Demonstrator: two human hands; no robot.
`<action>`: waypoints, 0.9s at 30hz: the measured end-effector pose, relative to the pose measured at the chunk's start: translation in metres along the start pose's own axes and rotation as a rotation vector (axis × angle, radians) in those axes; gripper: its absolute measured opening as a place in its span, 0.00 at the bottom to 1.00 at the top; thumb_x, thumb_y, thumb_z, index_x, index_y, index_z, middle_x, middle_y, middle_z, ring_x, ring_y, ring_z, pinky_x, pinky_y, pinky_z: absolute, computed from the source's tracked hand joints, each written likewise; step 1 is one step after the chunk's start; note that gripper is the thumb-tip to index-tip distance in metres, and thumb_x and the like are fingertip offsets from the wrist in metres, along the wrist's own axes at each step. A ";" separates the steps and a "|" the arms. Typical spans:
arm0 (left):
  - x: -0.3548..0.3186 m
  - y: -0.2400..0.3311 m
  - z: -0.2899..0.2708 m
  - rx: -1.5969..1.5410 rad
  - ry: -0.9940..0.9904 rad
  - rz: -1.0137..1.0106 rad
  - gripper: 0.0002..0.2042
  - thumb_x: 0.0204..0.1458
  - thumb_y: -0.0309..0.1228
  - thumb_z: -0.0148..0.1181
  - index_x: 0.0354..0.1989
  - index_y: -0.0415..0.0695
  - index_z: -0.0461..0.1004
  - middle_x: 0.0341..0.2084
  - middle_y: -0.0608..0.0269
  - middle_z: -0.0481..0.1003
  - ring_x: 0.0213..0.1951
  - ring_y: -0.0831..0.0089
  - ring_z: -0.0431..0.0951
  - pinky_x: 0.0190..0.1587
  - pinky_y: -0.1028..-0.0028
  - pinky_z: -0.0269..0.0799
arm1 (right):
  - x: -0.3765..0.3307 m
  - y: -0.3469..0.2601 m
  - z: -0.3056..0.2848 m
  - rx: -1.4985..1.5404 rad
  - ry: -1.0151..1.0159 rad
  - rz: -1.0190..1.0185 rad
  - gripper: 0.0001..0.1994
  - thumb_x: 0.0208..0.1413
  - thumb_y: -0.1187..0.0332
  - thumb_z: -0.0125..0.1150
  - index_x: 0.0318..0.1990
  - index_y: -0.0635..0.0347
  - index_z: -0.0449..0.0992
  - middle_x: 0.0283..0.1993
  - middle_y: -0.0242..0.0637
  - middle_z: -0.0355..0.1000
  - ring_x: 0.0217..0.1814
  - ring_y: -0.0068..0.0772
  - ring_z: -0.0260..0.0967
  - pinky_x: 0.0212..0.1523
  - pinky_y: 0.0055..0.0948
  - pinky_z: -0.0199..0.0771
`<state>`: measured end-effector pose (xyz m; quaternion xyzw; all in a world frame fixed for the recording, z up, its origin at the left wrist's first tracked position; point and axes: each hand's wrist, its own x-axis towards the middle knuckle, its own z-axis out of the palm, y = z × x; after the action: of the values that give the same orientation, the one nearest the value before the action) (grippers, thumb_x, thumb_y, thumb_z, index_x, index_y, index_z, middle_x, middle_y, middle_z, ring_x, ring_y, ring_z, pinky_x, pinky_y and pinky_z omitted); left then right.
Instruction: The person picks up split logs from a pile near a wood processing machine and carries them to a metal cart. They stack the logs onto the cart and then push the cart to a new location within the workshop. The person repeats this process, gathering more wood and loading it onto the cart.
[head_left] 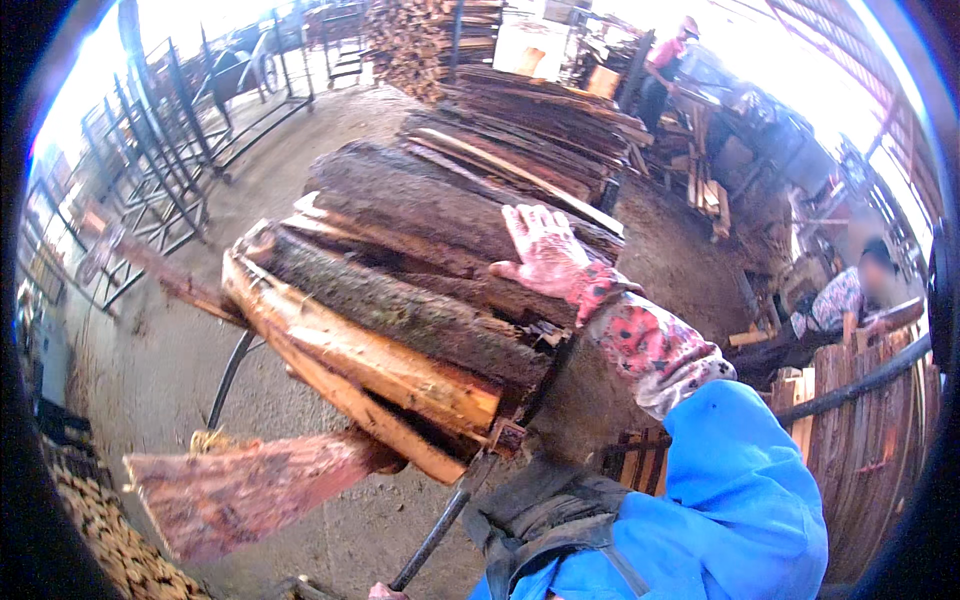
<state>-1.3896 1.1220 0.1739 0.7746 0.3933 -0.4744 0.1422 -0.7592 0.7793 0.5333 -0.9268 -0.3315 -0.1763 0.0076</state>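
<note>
One gloved right hand (545, 250) lies flat and open on top of the logs (400, 300) stacked on a cart (232, 375). Left hand out of sight.

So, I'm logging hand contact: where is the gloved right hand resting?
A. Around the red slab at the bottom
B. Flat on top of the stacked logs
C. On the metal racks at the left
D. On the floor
B: the right hand in its patterned glove lies palm down on the bark of the logs, apart from the red slab lower down.
</note>
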 end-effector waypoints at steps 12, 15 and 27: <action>0.000 0.074 -0.034 0.007 0.037 0.159 0.23 0.37 0.48 0.68 0.36 0.43 0.81 0.35 0.46 0.79 0.41 0.51 0.79 0.44 0.56 0.75 | -0.004 0.009 0.012 0.069 0.094 -0.013 0.41 0.53 0.38 0.52 0.63 0.65 0.59 0.60 0.55 0.58 0.63 0.56 0.54 0.62 0.54 0.53; -0.002 0.077 -0.036 0.010 0.032 0.168 0.23 0.37 0.48 0.68 0.36 0.43 0.81 0.35 0.46 0.79 0.42 0.50 0.79 0.44 0.55 0.74 | -0.007 0.013 0.019 0.075 0.108 -0.010 0.41 0.53 0.38 0.52 0.65 0.62 0.58 0.61 0.56 0.57 0.64 0.57 0.53 0.63 0.56 0.51; -0.001 0.069 -0.024 -0.021 0.023 0.194 0.23 0.39 0.49 0.67 0.37 0.43 0.81 0.35 0.44 0.78 0.42 0.48 0.78 0.44 0.53 0.73 | -0.005 0.012 0.022 0.128 0.126 0.006 0.41 0.52 0.39 0.53 0.66 0.59 0.57 0.62 0.56 0.57 0.66 0.57 0.53 0.65 0.58 0.48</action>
<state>-1.3238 1.0911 0.1766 0.8128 0.3232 -0.4454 0.1912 -0.7479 0.7699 0.5123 -0.9126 -0.3380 -0.2126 0.0883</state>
